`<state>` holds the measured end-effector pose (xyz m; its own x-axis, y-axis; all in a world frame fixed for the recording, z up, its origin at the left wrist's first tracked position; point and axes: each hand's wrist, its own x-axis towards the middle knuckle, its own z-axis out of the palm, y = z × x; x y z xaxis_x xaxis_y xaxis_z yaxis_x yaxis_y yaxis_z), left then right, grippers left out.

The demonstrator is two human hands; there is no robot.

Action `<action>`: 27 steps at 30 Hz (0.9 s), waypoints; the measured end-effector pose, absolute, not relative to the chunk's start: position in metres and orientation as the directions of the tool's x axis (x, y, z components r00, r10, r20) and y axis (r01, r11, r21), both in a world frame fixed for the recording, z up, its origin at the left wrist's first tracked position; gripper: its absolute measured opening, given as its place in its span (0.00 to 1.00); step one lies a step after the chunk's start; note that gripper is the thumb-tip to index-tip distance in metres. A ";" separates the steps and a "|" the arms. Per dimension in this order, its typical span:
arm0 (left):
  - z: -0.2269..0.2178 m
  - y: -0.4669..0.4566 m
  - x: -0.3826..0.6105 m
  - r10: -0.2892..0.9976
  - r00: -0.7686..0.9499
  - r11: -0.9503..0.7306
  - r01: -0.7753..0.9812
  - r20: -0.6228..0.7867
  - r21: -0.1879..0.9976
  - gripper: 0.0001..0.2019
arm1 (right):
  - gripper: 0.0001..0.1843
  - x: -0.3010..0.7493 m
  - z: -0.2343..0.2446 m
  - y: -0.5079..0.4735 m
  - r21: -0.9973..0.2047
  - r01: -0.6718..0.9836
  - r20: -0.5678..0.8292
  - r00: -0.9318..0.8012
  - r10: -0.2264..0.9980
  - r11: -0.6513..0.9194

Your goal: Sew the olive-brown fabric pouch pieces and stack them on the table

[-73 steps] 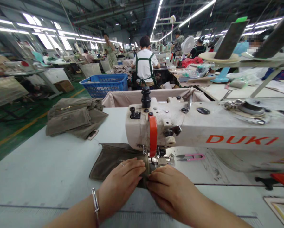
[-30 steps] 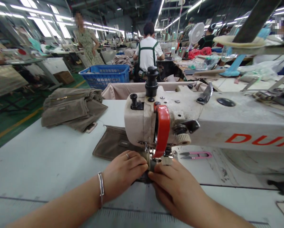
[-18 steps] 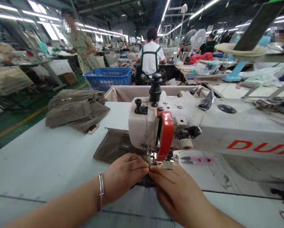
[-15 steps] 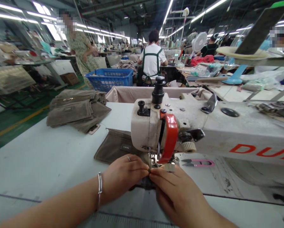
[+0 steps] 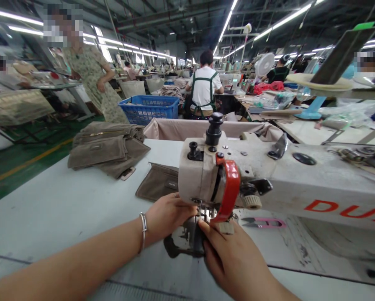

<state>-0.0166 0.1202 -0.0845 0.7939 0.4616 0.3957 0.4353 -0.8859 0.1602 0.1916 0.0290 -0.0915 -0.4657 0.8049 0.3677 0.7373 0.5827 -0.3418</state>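
A white sewing machine (image 5: 269, 179) with a red guard (image 5: 229, 190) stands on the white table (image 5: 49, 209). An olive-brown fabric piece (image 5: 157, 187) with a small label lies under its head, reaching left and back. My left hand (image 5: 167, 213), with a bracelet on its wrist, rests on the fabric's near end by the needle, fingers curled and pressed down. My right hand (image 5: 228, 255) is just right of it, its fingertips on the fabric below the presser foot. A worn dark patch (image 5: 184, 242) of the machine bed shows between the hands.
A stack of olive fabric pieces (image 5: 107, 146) lies at the table's far left. Pink thread snips (image 5: 263, 222) lie right of the needle. A blue basket (image 5: 150, 109), a beige cloth bin (image 5: 206, 127), a standing person (image 5: 93, 79) and a seated worker (image 5: 204, 88) are beyond.
The fabric piece has moved away from me under the machine head, uncovering the dark patch of the bed. Both hands followed it forward. The standing person walked closer along the left aisle.
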 end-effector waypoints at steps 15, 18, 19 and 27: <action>-0.074 0.119 -0.014 0.529 0.766 -0.844 0.520 0.366 0.133 0.07 | 0.21 0.191 -0.088 0.026 -0.364 0.765 0.312 -0.437 0.844 0.531; -0.073 0.120 -0.013 0.537 0.769 -0.840 0.526 0.346 0.133 0.07 | 0.21 0.191 -0.088 0.025 -0.366 0.766 0.309 -0.435 0.846 0.528; -0.073 0.120 -0.013 0.541 0.771 -0.838 0.529 0.337 0.134 0.07 | 0.21 0.191 -0.088 0.025 -0.364 0.767 0.308 -0.436 0.845 0.529; -0.048 0.092 -0.005 0.593 0.777 -0.805 0.578 0.211 0.136 0.07 | 0.23 0.192 -0.086 0.026 -0.364 0.742 0.339 -0.458 0.822 0.564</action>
<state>-0.0045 0.0922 -0.0485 0.7766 0.5934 0.2114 0.5780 -0.8047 0.1357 0.1918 0.0255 -0.0858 -0.4583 0.8217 0.3388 0.7417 0.5636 -0.3636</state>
